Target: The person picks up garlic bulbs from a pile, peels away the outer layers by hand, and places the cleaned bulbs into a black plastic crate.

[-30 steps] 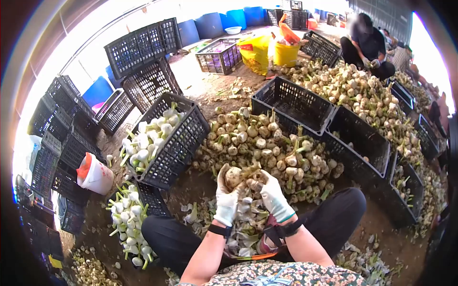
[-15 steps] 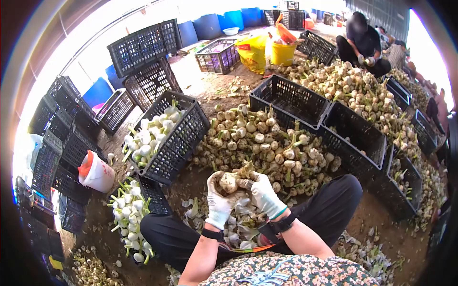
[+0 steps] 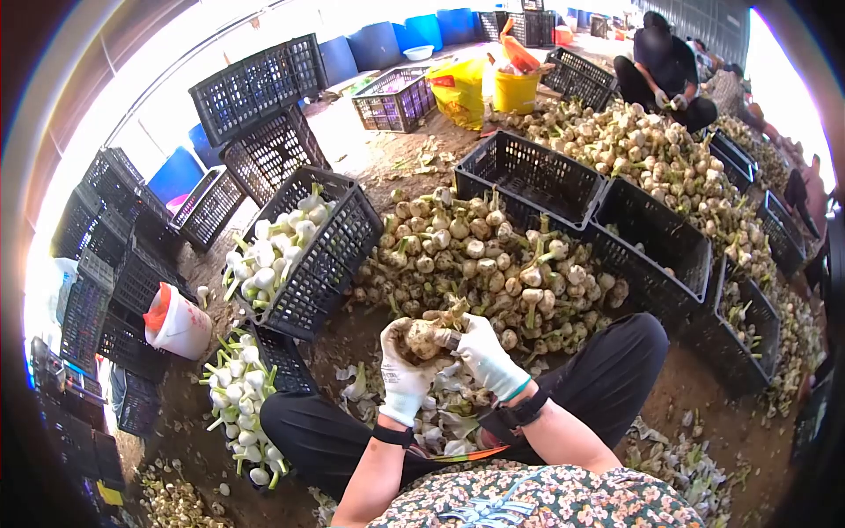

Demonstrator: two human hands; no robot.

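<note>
A soil-stained garlic bulb is held above my lap, its root or stem end toward the pile. My left hand, in a white glove with dirty fingers, is closed around the bulb from the left. From the right, my gloved right hand is closed, its fingers at the bulb's side and top; a dark grey patch shows at its thumb, and I cannot make out whether it is dirt or a small tool. Below the hands lie loose peeled garlic skins. Just beyond is a heap of unpeeled garlic.
At left, a tilted black crate holds cleaned white garlic; more cleaned garlic fills a crate beside my knee. A white bucket stands farther left. Black crates border the heap. Another person sits beyond the larger pile.
My right thumb has shifted slightly on the bulb, and more of the bulb's pale side shows. The far person's hands have moved a little. The view has tilted slightly.
</note>
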